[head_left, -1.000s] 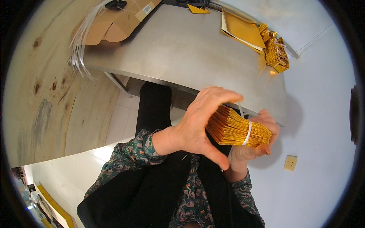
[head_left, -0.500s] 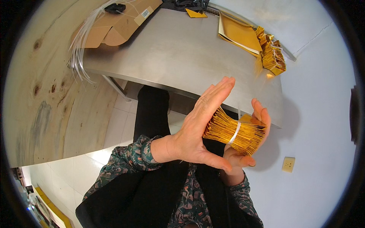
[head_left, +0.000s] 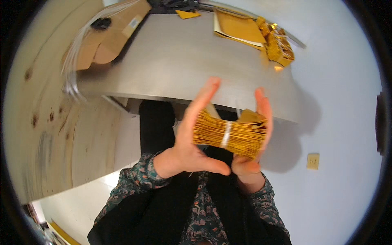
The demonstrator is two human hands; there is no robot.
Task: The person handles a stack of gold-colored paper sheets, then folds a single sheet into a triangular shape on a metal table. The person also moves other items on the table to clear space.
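A thick bundle of folded gold paper strips (head_left: 247, 136), cinched around its middle by a white plastic tie (head_left: 227, 132), is held between my two palms above my lap, in front of the table edge. My left hand (head_left: 183, 149) presses against the bundle's left end, its fingers stretched up and its thumb pointing right below the bundle. At the right end, my right hand (head_left: 247, 171) supports the strips, with its fingers up along the side and its thumb below. The tie's loose end sticks up behind the bundle.
The metal table (head_left: 175, 61) spans the far side. On it lie gold sheets (head_left: 239, 27), a tied gold bundle (head_left: 279, 51), a small gold piece (head_left: 188, 14) and a cardboard box (head_left: 108, 45) with white ties (head_left: 73, 65). A wall (head_left: 335, 122) with a socket (head_left: 313, 161) stands right.
Both hands and the gold bundle have shifted left in the view, and the bundle now sits more level. The table and its things have also shifted left and upward as the view turned.
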